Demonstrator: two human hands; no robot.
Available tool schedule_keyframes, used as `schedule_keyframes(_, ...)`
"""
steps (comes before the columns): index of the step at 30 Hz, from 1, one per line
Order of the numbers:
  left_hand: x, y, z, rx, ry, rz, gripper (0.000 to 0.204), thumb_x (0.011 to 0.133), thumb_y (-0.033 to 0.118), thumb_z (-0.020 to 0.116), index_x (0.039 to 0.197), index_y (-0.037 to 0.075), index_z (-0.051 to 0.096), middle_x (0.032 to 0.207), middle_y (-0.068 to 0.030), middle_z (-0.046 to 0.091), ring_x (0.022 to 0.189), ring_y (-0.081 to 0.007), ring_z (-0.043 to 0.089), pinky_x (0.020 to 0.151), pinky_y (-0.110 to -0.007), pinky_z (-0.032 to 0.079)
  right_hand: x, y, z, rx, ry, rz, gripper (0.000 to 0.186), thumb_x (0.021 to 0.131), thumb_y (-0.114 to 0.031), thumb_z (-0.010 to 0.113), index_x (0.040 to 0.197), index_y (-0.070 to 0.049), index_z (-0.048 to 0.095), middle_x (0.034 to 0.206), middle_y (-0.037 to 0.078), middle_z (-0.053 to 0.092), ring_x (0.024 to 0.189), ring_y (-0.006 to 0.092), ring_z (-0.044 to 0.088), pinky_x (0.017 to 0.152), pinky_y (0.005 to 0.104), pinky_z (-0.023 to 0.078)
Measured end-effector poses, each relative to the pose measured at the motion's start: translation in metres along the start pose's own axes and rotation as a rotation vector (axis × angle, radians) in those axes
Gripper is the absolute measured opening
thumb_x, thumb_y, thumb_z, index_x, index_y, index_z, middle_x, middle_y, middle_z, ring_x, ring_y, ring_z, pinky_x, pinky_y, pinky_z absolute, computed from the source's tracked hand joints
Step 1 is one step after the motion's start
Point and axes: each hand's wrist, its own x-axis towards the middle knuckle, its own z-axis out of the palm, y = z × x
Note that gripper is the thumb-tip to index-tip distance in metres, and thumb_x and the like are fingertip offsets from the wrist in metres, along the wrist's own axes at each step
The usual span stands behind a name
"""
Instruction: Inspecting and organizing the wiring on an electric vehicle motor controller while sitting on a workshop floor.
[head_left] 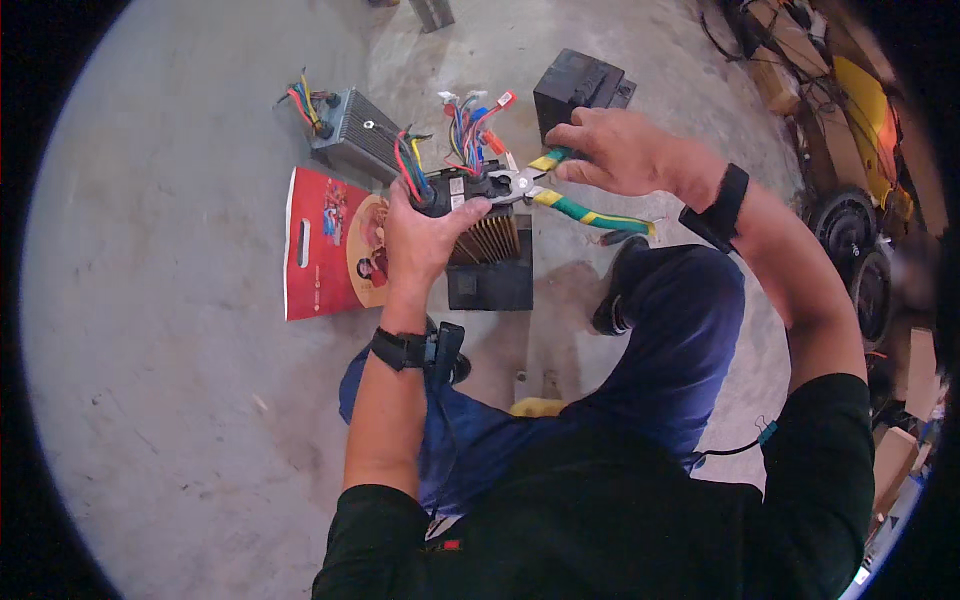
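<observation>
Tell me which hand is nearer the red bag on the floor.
Left. The left hand, holding a finned controller, is beside the red bag; the right hand grips pliers farther right.

both forearms rise from the lower edge, bare below black sleeves, each wrist wearing a black band. the left hand (pixel 425 235) is raised upright, fingers curled shut in a firm grasp, thumb pointing right. the right hand (pixel 615 150) reaches in from the right, elbow bent, wrist flexed, fingers closed in a squeeze.
</observation>
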Motion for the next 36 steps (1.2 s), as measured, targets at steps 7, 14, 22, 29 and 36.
schedule_keyframes(7, -0.002, -0.007, -0.001, -0.083, -0.023, -0.002, 0.090, 0.060, 0.039, 0.098, 0.124, -0.003, 0.051, 0.110, -0.0114, 0.068, 0.099, -0.0202, 0.066, 0.090, -0.034, 0.052, 0.018, 0.006, -0.011, -0.121, 0.053, -0.111, 0.055, 0.092, -0.062, 0.057, 0.093, -0.007, 0.066, 0.077, 0.016, 0.061, 0.077, 0.0421, 0.063, 0.065, 0.0498, 0.050)
schedule_keyframes(14, -0.002, -0.001, -0.002, -0.103, -0.051, -0.005, 0.094, 0.057, 0.038, 0.100, 0.125, -0.003, 0.050, 0.109, -0.0111, 0.068, 0.099, -0.0193, 0.066, 0.089, -0.034, 0.053, 0.025, 0.016, -0.017, -0.153, 0.009, -0.118, 0.065, 0.089, -0.067, 0.058, 0.078, -0.003, 0.061, 0.075, 0.017, 0.061, 0.076, 0.0425, 0.063, 0.065, 0.0492, 0.050)
schedule_keyframes(22, 0.002, 0.007, -0.004, -0.061, -0.054, -0.020, 0.077, 0.061, 0.026, 0.099, 0.119, -0.001, 0.057, 0.103, -0.0086, 0.071, 0.090, -0.0160, 0.068, 0.083, -0.033, 0.055, 0.030, 0.004, -0.029, -0.161, -0.016, -0.100, 0.066, 0.091, -0.065, 0.058, 0.077, -0.001, 0.061, 0.066, 0.021, 0.061, 0.070, 0.0442, 0.063, 0.063, 0.0491, 0.050)
schedule_keyframes(29, 0.005, 0.005, 0.003, -0.124, -0.055, 0.033, 0.059, 0.064, 0.015, 0.096, 0.111, -0.001, 0.064, 0.101, -0.0069, 0.072, 0.087, -0.0142, 0.069, 0.081, -0.031, 0.055, 0.026, -0.001, -0.029, -0.174, -0.073, -0.055, 0.067, 0.089, -0.066, 0.059, 0.085, 0.000, 0.064, 0.068, 0.021, 0.062, 0.072, 0.0447, 0.064, 0.064, 0.0497, 0.051)
schedule_keyframes(36, 0.006, 0.004, 0.004, -0.222, -0.079, 0.052, 0.058, 0.065, 0.012, 0.094, 0.113, -0.001, 0.064, 0.101, -0.0067, 0.072, 0.088, -0.0141, 0.069, 0.082, -0.031, 0.055, 0.026, -0.002, -0.030, -0.045, -0.160, -0.056, 0.079, 0.081, -0.074, 0.063, 0.095, 0.004, 0.063, 0.075, 0.024, 0.065, 0.081, 0.0458, 0.066, 0.071, 0.0498, 0.052)
